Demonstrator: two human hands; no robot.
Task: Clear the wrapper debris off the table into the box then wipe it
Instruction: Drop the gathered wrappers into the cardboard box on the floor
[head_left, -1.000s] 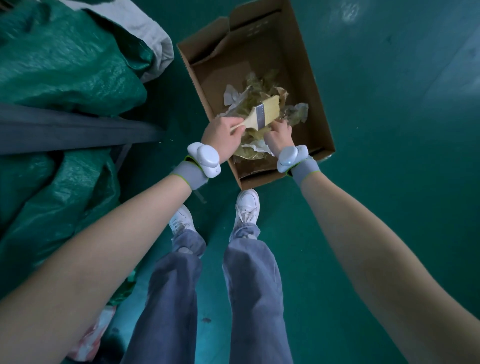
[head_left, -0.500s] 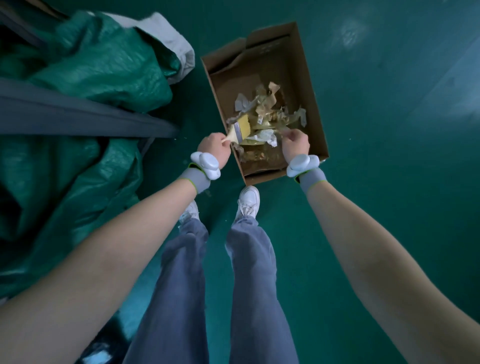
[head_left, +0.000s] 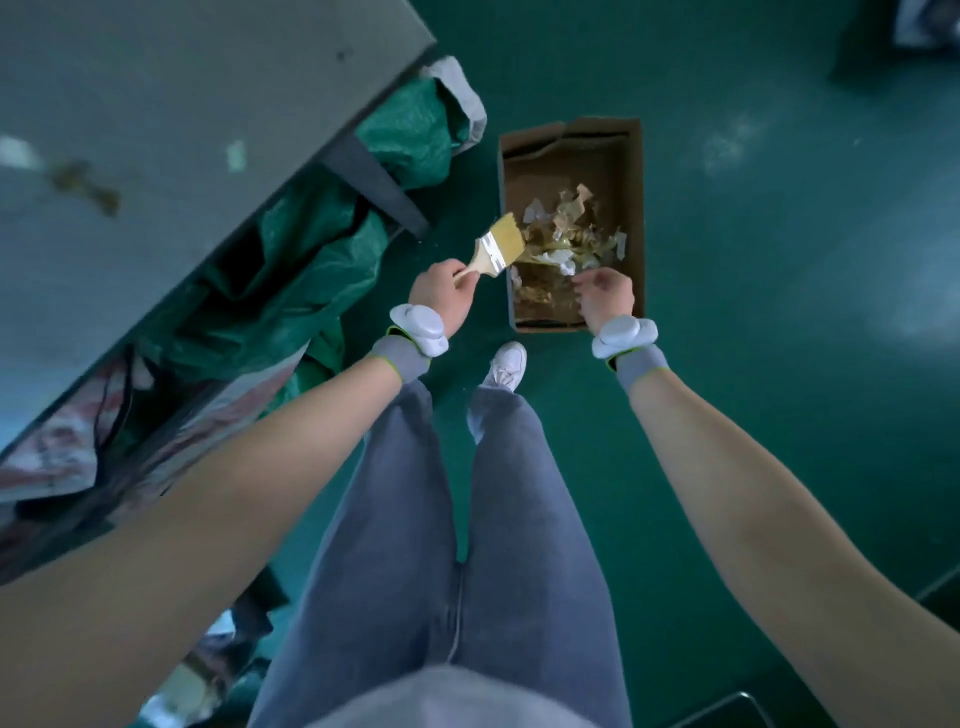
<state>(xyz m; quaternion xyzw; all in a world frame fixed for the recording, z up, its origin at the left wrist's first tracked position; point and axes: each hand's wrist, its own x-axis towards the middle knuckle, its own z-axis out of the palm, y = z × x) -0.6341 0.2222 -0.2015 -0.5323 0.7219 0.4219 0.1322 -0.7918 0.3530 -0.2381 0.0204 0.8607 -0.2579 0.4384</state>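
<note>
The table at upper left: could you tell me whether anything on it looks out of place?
Yes: a brownish scrap and pale bits lie on the table, apart from the wrapper debris in the box.

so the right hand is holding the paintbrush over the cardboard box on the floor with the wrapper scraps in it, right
Not quite: the head view shows the left hand holding the paintbrush. The right hand hangs loosely curled and empty. The rest stands: the cardboard box is on the floor with wrapper scraps inside.

Box (head_left: 636, 208) on green floor (head_left: 779, 364)
</note>
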